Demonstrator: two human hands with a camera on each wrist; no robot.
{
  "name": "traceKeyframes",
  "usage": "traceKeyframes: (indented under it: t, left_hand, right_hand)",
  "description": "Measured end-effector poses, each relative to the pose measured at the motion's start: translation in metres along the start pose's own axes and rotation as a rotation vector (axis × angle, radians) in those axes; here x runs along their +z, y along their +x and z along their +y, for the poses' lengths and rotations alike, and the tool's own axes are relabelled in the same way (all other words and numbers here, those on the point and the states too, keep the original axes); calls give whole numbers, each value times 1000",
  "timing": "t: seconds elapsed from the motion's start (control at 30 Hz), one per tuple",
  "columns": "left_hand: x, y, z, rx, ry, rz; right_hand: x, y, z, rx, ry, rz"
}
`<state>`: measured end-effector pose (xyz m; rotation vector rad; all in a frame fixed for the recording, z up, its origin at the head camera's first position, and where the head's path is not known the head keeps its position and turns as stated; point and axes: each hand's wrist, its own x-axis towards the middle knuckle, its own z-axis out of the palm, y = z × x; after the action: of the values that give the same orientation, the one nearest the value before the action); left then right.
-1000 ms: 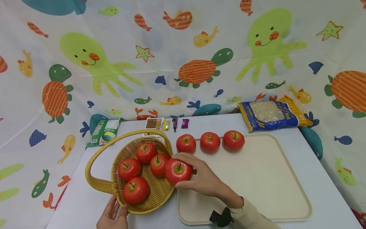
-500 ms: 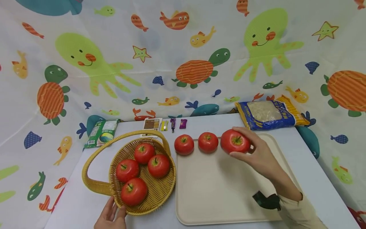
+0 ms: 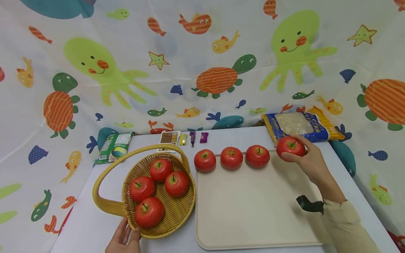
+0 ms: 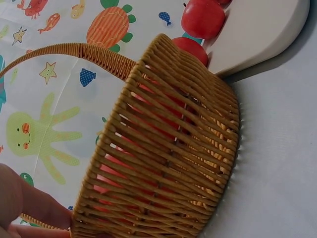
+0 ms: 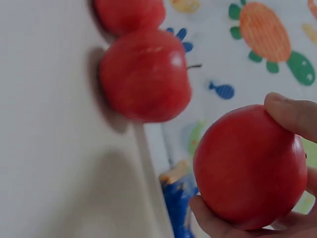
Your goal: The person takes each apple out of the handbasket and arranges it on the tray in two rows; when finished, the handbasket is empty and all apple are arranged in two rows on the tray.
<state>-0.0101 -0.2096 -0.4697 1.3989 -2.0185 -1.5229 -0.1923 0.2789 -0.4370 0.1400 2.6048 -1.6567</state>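
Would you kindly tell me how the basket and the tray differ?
The basket is round; the tray is rectangular with rounded corners. The basket is golden and woven, the tray cream and smooth. The basket has an arched handle, while none shows on the tray. Both have red apples: four lie inside the basket, three sit along the tray's far edge.

a white cloth backdrop (image 3: 190,73), printed with green octopuses (image 3: 91,59), orange-shelled turtles (image 3: 216,80) and fish (image 3: 197,24), is hanging behind a white bench (image 3: 85,225) under soft light.
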Motion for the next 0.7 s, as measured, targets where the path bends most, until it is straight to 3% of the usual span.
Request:
traceKeyframes:
  t: [0.33, 0.7]
  left_hand:
    - [1, -4, 4, -11, -1, 3]
    - [0, -5, 3, 14, 6, 2]
  right_hand:
    - [4, 19, 31, 68, 13, 20]
    - [10, 23, 42, 104, -33, 18]
